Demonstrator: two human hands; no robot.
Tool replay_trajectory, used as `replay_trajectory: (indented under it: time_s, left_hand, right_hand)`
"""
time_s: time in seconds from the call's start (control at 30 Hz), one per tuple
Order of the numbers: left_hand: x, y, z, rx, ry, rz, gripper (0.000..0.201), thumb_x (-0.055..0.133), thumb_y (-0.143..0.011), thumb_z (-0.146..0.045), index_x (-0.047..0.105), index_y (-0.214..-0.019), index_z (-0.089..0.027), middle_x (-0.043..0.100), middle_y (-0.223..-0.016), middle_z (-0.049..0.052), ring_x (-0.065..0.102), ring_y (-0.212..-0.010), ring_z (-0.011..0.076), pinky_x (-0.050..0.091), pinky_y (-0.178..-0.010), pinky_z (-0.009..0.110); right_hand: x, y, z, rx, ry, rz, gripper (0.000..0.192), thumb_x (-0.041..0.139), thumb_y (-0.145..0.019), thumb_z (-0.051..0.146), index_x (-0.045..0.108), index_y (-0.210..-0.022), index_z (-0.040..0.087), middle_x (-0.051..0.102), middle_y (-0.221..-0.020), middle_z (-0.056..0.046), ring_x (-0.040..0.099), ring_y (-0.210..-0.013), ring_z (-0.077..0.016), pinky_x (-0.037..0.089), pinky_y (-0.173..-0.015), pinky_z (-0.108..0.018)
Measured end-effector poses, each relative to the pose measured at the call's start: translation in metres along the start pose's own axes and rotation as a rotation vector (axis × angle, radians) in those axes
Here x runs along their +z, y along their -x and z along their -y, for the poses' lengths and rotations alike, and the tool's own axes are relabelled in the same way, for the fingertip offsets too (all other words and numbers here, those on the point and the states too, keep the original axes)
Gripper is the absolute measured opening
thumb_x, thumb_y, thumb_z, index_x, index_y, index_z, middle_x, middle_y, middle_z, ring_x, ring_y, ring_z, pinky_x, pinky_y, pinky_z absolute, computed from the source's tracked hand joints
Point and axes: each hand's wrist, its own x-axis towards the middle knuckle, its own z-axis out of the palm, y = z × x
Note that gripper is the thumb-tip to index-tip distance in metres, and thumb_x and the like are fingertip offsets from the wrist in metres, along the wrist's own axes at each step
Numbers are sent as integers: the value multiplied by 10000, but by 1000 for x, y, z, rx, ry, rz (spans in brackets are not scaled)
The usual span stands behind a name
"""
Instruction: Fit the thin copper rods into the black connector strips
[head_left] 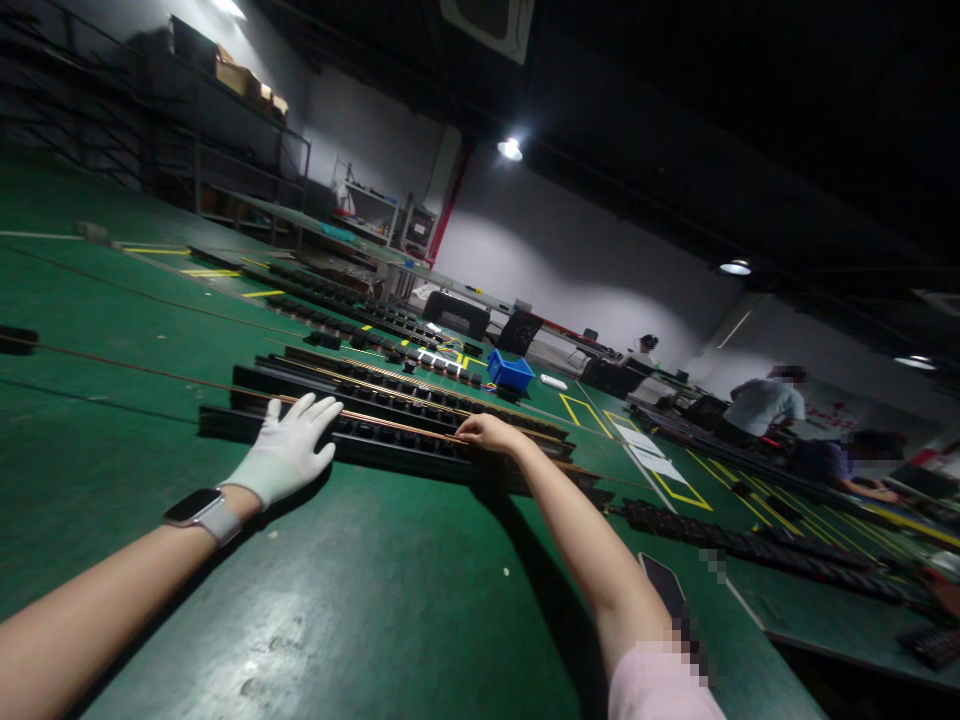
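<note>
My left hand (289, 448), in a white glove, lies flat with fingers spread on the near end of a long black strip (390, 445) that rests on the green table (360, 600). A thin copper rod (397, 428) runs along the top of that strip. My bare right hand (487, 432) reaches further along and pinches the copper rod with its fingertips. A watch sits on my left wrist (199, 508). More black strips (390, 385) lie parallel just behind.
A blue bin (511, 372) and a tangle of coloured wires stand beyond the strips. A dark phone (664, 583) lies by my right forearm. Other people work at tables on the right (765, 405). Shelving lines the back left wall.
</note>
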Motion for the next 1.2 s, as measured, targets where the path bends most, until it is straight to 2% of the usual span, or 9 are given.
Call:
replay_trajectory:
  time_s: [0.3,0.37,0.43,0.5,0.6,0.77,0.87,1.03,1.2]
  left_hand:
    - [-4,0,-2,-8,33,-2,734,534,-919,-412,513,-1636,-251,491,-1717,140,362,-1620,425,35,-1338,736]
    - [-4,0,-2,-9,29,1,730,531,-924,-414,513,-1634,-247,489,-1717,143,362,-1620,425,28,-1339,733]
    - [-3,0,-2,-7,19,2,723,524,-932,-414,508,-1636,-247,485,-1721,143,358,-1623,418,16,-1341,725]
    - [-3,0,-2,-4,11,1,717,519,-940,-410,503,-1639,-252,483,-1723,138,354,-1626,409,3,-1346,712]
    - [-3,1,-2,-2,14,1,720,518,-943,-407,494,-1647,-257,481,-1726,126,348,-1630,405,-9,-1349,709]
    - [-6,2,-6,-17,-2,22,737,503,-946,-399,464,-1669,-259,454,-1746,112,318,-1644,395,10,-1339,726]
    - [-7,2,-7,-15,-18,35,738,503,-944,-388,463,-1669,-252,448,-1750,112,308,-1647,391,19,-1337,723]
    - [-8,3,-6,-7,-25,30,726,518,-945,-372,478,-1659,-246,449,-1749,120,309,-1647,389,25,-1340,709]
    - [-11,3,-7,-7,-25,38,713,525,-958,-386,490,-1656,-247,458,-1743,119,326,-1641,385,35,-1342,702]
  right_hand:
    - [-6,11,17,24,140,19,299,588,-1076,218,800,-1285,240,792,-1309,-62,748,-1135,-230,564,-964,-292]
    - [-9,14,27,48,200,-32,342,563,-1082,222,772,-1350,269,761,-1384,-53,731,-1192,-235,559,-995,-298]
    - [-5,16,40,42,264,-141,399,540,-1086,218,723,-1435,279,709,-1476,-57,689,-1293,-239,537,-1062,-309]
    - [7,15,58,-11,297,-249,446,506,-1103,228,657,-1521,261,648,-1563,-71,625,-1400,-231,492,-1158,-325]
    - [41,9,90,-109,342,-294,510,475,-1141,334,540,-1630,202,528,-1683,-106,502,-1539,-238,402,-1278,-381]
    - [97,-6,133,-78,445,-335,674,471,-1145,497,370,-1726,172,352,-1778,-150,310,-1657,-322,262,-1349,-570]
    - [113,-17,148,-27,434,-386,692,454,-1145,526,351,-1732,175,327,-1788,-152,296,-1660,-343,223,-1350,-609]
    - [125,-33,161,-27,397,-468,639,399,-1158,539,346,-1737,274,341,-1796,-69,284,-1655,-344,201,-1347,-616]
    - [136,-37,166,-8,377,-503,587,396,-1164,494,388,-1719,302,500,-1703,-80,437,-1530,-326,197,-1341,-578]
